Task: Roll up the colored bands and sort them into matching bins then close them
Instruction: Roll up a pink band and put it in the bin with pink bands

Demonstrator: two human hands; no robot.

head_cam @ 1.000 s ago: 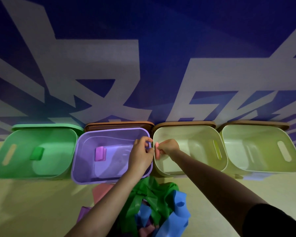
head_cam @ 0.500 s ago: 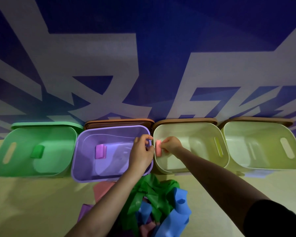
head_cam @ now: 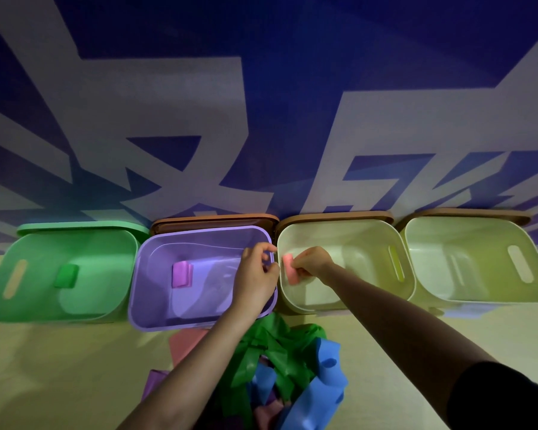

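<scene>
Above the cream bin [head_cam: 348, 299], pink roll [head_cam: 289, 268] in right hand [head_cam: 312, 262].

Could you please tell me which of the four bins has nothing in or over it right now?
The pale bin at the far right. The green bin and purple bin each hold a roll, and the right hand holds a pink roll in the third.

Four bins stood in a row. The left hand [head_cam: 255, 274] hung over the second bin [head_cam: 156, 311]; the right hand [head_cam: 312, 262] reached into the third bin [head_cam: 407, 274], just right of it. A band pile [head_cam: 280, 361] lay nearer, beneath both forearms. One rolled band [head_cam: 181, 274] lay left of the left hand.
</scene>
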